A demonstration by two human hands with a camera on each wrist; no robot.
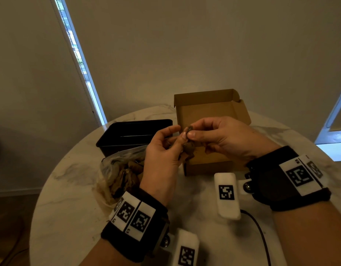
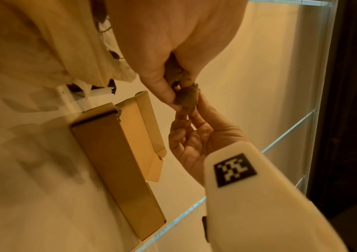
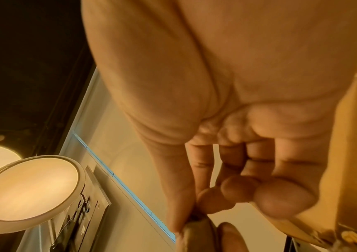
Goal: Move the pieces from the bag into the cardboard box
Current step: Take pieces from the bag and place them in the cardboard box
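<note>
Head view: above the open box, the left hand and right hand together pinch a brown piece; the bag lies on the desk just left of the left hand. Left wrist view: both hands' fingertips clamp the piece beside the box. Right wrist view: thumb and forefinger close on the piece.

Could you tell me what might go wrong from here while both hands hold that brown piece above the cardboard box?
1. The left hand and right hand both pinch one small brown piece; pulling unevenly could break it.
2. It hangs near the cardboard box's front wall, so a drop might land on the table.
3. The open bag lies beside the left wrist and could be nudged.
</note>
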